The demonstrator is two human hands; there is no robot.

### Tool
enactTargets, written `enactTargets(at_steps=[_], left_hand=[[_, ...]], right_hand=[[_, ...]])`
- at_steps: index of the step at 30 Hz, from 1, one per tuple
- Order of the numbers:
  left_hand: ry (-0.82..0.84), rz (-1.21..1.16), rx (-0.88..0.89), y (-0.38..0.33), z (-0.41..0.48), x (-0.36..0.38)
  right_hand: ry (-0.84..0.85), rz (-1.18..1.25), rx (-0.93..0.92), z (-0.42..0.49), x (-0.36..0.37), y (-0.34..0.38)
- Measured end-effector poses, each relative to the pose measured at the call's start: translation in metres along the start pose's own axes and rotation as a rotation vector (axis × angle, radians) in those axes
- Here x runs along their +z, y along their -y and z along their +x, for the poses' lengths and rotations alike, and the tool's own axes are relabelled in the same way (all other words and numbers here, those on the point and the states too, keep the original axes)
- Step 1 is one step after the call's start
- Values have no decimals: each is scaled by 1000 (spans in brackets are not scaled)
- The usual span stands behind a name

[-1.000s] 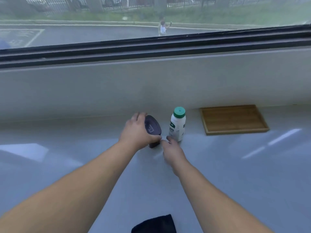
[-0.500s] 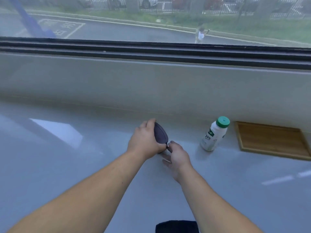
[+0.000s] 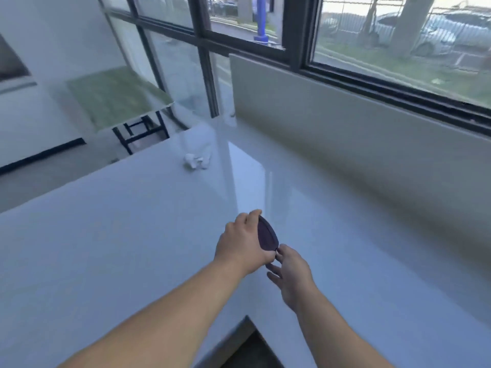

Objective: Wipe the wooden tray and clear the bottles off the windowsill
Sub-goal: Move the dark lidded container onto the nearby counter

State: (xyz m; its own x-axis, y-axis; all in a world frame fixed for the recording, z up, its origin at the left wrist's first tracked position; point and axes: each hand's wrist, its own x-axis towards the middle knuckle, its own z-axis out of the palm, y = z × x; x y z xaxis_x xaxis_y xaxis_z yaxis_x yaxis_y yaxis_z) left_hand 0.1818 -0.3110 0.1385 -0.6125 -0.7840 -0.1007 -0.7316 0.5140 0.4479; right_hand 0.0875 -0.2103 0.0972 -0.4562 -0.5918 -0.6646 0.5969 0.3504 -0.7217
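My left hand is wrapped around a dark purple bottle, held above the glossy white windowsill counter. Only the bottle's dark rounded side shows past my fingers. My right hand pinches the bottle's lower end with thumb and fingertips. The white bottle with the green cap and the wooden tray are out of view.
A crumpled white tissue lies on the counter farther back to the left. A low white wall panel under the black window frame runs along the right. Beyond the counter's left edge stands a green-topped table.
The view has swung far to the left, and both hands have carried the dark bottle along. The white bottle and wooden tray have dropped out of sight on the right.
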Motion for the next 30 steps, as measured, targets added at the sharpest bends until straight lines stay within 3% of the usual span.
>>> enactTargets(at_steps=[7,14,20,30], left_hand=[[-94,34,-281,230,-67,-118],[-145,24,-520,391,-144,-180],[-138,-13,-624,459,-187,-186],[-102,-79,-637,484,-200,-167]], right_hand=[[237,-128,113,-13,244,-89],[414,-261,228,-47,406,-174],[470,-359,270,-60,465,-227],[428,-469,255,-53,473,-254]])
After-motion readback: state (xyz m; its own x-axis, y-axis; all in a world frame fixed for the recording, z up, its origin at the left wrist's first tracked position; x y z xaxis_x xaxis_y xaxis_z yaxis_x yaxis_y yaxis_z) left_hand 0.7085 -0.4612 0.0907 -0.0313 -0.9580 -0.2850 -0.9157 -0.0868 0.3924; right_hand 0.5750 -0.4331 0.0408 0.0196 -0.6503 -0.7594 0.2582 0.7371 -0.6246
